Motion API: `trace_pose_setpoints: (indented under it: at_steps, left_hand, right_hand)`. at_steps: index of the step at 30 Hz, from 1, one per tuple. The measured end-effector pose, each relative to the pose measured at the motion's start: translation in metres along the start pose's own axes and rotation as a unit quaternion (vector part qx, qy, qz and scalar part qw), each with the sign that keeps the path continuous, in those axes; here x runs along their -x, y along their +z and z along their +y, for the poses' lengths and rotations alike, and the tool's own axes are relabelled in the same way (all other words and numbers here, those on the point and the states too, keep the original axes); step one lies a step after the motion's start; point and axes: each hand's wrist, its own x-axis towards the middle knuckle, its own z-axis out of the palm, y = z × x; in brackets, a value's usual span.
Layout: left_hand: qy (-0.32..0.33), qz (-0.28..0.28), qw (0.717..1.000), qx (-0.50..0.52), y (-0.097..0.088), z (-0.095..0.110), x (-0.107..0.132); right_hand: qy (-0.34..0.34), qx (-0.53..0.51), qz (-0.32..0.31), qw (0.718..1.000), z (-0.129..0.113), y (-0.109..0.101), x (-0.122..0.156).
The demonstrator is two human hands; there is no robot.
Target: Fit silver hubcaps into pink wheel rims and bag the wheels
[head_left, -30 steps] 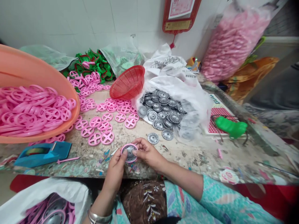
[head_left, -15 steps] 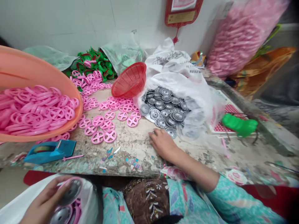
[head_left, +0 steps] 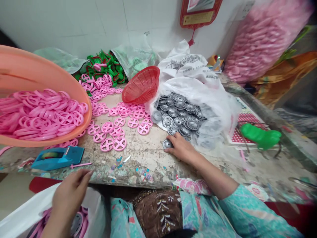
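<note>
My right hand [head_left: 180, 148] lies on the worn tabletop with its fingers curled over a grey metal disc [head_left: 167, 144] at the mouth of a white bag of grey discs [head_left: 180, 114]. My left hand [head_left: 68, 195] hangs below the table edge above a white bag of finished pink-rimmed wheels [head_left: 76, 224]; its fingers are loosely apart and hold nothing. Loose pink spoked rings [head_left: 114, 132] lie scattered on the table between the two hands.
An orange basin of pink rings [head_left: 39, 115] sits at left, a blue tape dispenser [head_left: 58, 158] in front of it. A red basket [head_left: 141, 85], green parts [head_left: 106, 67], a big bag of pink parts [head_left: 262, 39] and a green toy [head_left: 260, 135] stand around.
My left hand has let the assembled pink-and-grey wheel go into the lower bag and risen from it. My right hand has slid to a grey disc by the bag and closed over it.
</note>
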Motion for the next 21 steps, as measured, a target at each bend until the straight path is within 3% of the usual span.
trace_pose_setpoints:
  at_steps: [1, 3, 6, 10, 13, 16, 18, 21]
  left_hand:
    - [0.042, 0.023, 0.999, 0.020, 0.006, 0.020, -0.008]
    - [0.107, 0.017, 0.993, 0.045, 0.023, 0.054, -0.025]
    - [0.107, 0.035, 0.994, 0.016, 0.046, 0.087, -0.050]
    - [0.073, 0.028, 0.997, -0.026, 0.055, 0.106, -0.074]
    - [0.053, 0.012, 0.992, 0.111, 0.054, 0.112, -0.077]
    - [-0.004, -0.042, 0.947, 0.318, 0.058, 0.121, -0.065]
    - [-0.026, -0.082, 0.915, 0.393, 0.063, 0.131, -0.051]
    - [-0.053, -0.154, 0.857, 0.488, 0.069, 0.151, -0.025]
  right_hand:
    - [0.001, -0.009, 0.003, 1.000, 0.002, 0.001, 0.000]
    - [0.007, -0.019, 0.014, 1.000, 0.003, 0.003, 0.000]
    - [0.009, -0.031, 0.028, 0.999, -0.001, 0.005, 0.003]
    - [0.013, -0.019, 0.036, 0.999, -0.007, 0.007, 0.009]
    - [0.012, -0.026, 0.041, 0.999, -0.006, 0.008, 0.010]
    - [-0.002, -0.074, 0.053, 0.996, 0.000, 0.009, 0.007]
    - [-0.022, -0.146, 0.057, 0.987, 0.002, 0.008, 0.004]
    - [-0.046, -0.335, 0.048, 0.940, -0.008, 0.004, 0.005]
